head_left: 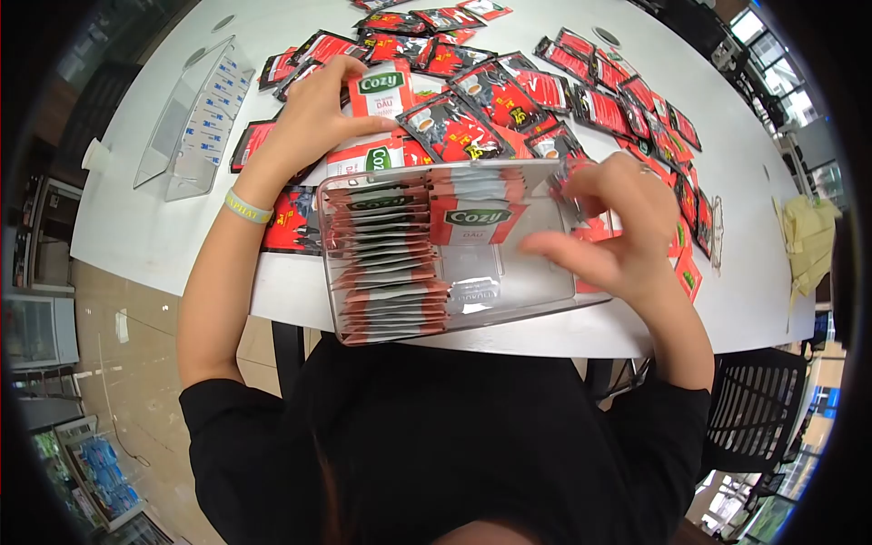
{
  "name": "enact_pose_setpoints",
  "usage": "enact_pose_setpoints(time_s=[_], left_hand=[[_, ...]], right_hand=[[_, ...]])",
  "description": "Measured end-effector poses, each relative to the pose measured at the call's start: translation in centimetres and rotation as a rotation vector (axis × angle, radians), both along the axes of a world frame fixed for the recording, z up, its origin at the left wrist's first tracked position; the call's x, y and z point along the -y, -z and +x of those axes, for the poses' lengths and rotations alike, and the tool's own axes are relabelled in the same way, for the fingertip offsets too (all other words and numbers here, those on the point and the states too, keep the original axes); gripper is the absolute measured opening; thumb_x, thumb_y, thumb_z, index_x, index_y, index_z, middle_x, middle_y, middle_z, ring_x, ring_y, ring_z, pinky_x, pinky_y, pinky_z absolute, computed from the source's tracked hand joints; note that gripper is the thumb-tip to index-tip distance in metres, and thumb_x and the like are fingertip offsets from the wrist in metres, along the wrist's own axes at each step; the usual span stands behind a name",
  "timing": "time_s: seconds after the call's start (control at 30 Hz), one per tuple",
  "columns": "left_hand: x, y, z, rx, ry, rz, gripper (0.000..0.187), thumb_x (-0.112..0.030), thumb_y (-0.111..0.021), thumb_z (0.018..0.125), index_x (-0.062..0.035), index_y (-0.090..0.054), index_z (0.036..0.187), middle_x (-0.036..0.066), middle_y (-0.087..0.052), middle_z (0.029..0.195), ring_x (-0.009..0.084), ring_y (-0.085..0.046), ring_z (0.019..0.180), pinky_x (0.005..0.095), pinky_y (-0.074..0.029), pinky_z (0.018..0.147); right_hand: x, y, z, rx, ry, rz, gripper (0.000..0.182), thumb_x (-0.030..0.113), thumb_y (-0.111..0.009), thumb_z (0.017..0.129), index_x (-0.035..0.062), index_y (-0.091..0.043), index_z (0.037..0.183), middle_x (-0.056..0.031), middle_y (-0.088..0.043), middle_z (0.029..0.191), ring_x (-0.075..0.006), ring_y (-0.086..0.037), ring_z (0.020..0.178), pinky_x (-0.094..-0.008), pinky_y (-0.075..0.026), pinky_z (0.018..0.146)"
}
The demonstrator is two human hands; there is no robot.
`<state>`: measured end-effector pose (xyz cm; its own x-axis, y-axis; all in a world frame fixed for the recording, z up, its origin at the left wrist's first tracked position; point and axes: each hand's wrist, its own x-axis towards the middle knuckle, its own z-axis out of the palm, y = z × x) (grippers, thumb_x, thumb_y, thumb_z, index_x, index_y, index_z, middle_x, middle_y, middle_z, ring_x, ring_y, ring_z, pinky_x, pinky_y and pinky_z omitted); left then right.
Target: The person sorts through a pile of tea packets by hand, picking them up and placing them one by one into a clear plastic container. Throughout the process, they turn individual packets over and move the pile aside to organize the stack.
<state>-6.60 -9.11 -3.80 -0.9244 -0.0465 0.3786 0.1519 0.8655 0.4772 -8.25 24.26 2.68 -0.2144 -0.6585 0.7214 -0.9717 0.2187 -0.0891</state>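
My left hand (313, 118) pinches a red and white Cozy tea sachet (380, 91) between thumb and fingers, above the pile behind the box. Another Cozy sachet (363, 159) lies just below it. At the table's near edge is a clear plastic box (536, 277). Its left compartment holds a tight row of sachets (386, 254) on edge; more stand at the back of the right one, with a Cozy sachet (477, 221) facing me in front. My right hand (631, 227) is at the box's right end, bent fingers by the far corner and thumb stretched apart over the inside.
Many red and black coffee sachets (495, 91) lie scattered across the white table (127, 227) behind and right of the box. A clear plastic holder (195, 127) with blue-printed adhesive strips stands at left. A black chair (754, 409) is at the right.
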Motion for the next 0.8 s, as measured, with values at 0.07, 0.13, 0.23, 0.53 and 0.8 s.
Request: enact_pose_setpoints(time_s=[0.07,0.13,0.23,0.53,0.8], left_hand=[[-0.5,-0.6,0.4,-0.086,0.007,0.004,0.076,-0.048,-0.083,0.067,0.0007,-0.055,0.117,0.018,-0.065,0.105,0.0303,-0.063,0.098,0.0374,-0.047,0.088],[-1.2,-1.9,0.8,-0.177,-0.013,-0.023,0.066,-0.028,-0.085,0.071,0.0006,-0.052,0.12,0.013,-0.064,0.105,0.021,-0.062,0.093,0.0315,-0.049,0.085],[-1.5,-3.6,0.9,-0.293,-0.05,0.043,0.066,-0.029,-0.087,0.067,0.0012,-0.054,0.115,0.015,-0.067,0.104,0.0219,-0.067,0.088,0.0317,-0.054,0.076],[-8.8,-8.8,6.2,-0.508,0.442,0.119,0.074,-0.032,-0.091,0.06,-0.0046,-0.054,0.118,0.007,-0.065,0.11,0.0179,-0.065,0.085,0.0299,-0.053,0.077],[-10.1,-7.1,7.6,-0.395,0.534,-0.078,0.073,-0.028,-0.094,0.057,-0.0049,-0.057,0.116,0.007,-0.06,0.108,0.018,-0.06,0.09,0.0313,-0.05,0.083]], right_hand=[[-1.4,0.8,0.5,0.156,0.032,-0.115,0.036,0.024,-0.088,0.066,0.0033,-0.063,0.08,-0.0017,-0.055,0.061,-0.0119,-0.05,0.05,-0.0244,-0.037,0.045],[-2.5,1.7,1.0,0.3,0.098,-0.196,0.027,0.009,-0.083,0.071,0.0001,-0.066,0.09,-0.0033,-0.061,0.069,-0.0097,-0.054,0.055,-0.0229,-0.041,0.048],[-2.6,1.0,1.4,0.3,0.077,-0.229,0.029,0.007,-0.082,0.072,0.0004,-0.067,0.096,-0.0039,-0.065,0.074,-0.0094,-0.057,0.058,-0.0219,-0.043,0.051],[0.1,-0.2,1.7,0.516,-0.321,-0.3,0.071,0.01,-0.081,0.076,0.0069,-0.048,0.139,-0.011,-0.067,0.108,-0.0111,-0.062,0.08,-0.0223,-0.047,0.062],[0.1,0.5,1.8,0.644,-0.279,-0.142,0.048,0.0,-0.07,0.081,0.0067,-0.059,0.128,-0.0092,-0.067,0.103,-0.0136,-0.064,0.078,-0.0263,-0.052,0.069]])
